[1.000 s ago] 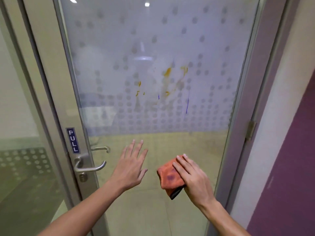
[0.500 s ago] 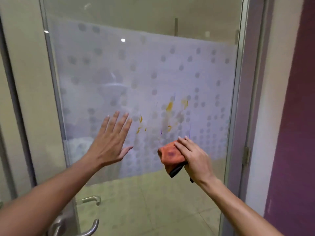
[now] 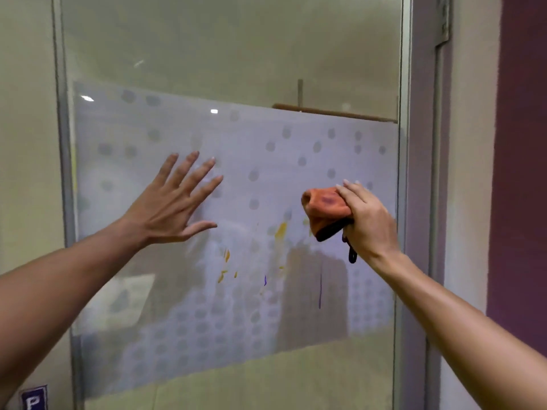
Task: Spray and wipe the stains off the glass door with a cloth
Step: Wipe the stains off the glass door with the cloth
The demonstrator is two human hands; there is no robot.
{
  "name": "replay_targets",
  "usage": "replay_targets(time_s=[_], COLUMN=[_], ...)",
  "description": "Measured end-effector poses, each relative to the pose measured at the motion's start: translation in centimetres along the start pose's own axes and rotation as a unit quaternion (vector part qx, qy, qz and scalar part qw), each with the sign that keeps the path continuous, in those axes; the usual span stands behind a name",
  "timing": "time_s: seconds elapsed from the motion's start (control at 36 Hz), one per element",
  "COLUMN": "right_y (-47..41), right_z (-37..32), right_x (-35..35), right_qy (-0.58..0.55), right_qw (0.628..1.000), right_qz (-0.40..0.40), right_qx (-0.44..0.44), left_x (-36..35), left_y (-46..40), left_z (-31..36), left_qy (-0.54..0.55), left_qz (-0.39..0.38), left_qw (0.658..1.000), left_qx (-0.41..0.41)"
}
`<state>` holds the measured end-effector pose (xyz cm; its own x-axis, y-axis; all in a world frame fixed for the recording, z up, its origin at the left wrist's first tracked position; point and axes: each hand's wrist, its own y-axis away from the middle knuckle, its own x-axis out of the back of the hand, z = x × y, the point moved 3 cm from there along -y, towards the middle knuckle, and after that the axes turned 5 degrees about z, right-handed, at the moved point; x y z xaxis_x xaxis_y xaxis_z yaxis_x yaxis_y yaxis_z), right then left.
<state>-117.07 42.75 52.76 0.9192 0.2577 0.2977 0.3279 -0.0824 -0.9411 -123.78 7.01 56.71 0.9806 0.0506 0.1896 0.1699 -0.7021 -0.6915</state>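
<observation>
Glass door, stained; 2 hands raised to the frosted, dotted band.
Left hand (image 3: 174, 202): fingers spread, empty, flat at the glass door (image 3: 236, 69). Right hand (image 3: 367, 220): clenched around an orange cloth (image 3: 325, 208), bunched against the pane just above-right of the yellow stains (image 3: 280, 229); purple streak (image 3: 320, 288) lower.

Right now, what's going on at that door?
A person is wiping a frosted glass door. The right hand holds a bunched orange cloth against the pane, just above the stains. The left hand is spread flat on the glass, apparently bracing. Yellow smears and thin purple streaks remain, so the cleaning isn't finished. No spray bottle is in view.
</observation>
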Motion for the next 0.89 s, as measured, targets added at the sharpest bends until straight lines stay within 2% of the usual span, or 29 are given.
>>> replay_targets(time_s=[0.19,0.28,0.33,0.42,0.47,0.67,0.75,0.83,0.89], right_y=[-5.6,-6.1,-5.6,-3.8,-2.5,-2.0,-1.3,-0.6,-0.6], right_z=[4.2,5.6,5.9,5.3,4.9,5.7,5.8,5.1,4.7], right_x=[1.2,0.1,-1.9,-6.1,-8.1,-9.1,-9.2,-9.8,-10.6], right_qy=[-0.018,-0.051,-0.064,-0.115,-0.133,-0.130,-0.106,-0.098,-0.090], right_qw=[0.978,0.959,0.956,0.952,0.948,0.964,0.971,0.963,0.958], right_qz=[0.179,0.220,0.186,0.056,0.023,0.019,0.063,0.120,0.125], right_qx=[-0.107,-0.169,-0.217,-0.279,-0.290,-0.232,-0.203,-0.223,-0.243], left_x=[-0.4,-1.2,-1.6,-1.8,-1.9,-2.0,-2.1,-2.1,-2.1], left_y=[-4.1,-4.6,-4.7,-4.7,-4.7,-4.5,-4.5,-4.4,-4.3], left_z=[-1.3,-0.9,-0.7,-0.7,-0.8,-0.9,-0.8,-1.0,-1.0], left_qy=[-0.015,-0.016,-0.023,-0.030,-0.032,-0.038,-0.038,-0.040,-0.043], left_qz=[0.001,0.002,0.004,0.012,0.015,0.017,0.015,0.016,0.016], left_qw=[0.999,1.000,1.000,0.999,0.999,0.999,0.999,0.999,0.999], left_qx=[-0.031,-0.012,0.001,0.002,-0.001,0.004,0.008,0.009,0.010])
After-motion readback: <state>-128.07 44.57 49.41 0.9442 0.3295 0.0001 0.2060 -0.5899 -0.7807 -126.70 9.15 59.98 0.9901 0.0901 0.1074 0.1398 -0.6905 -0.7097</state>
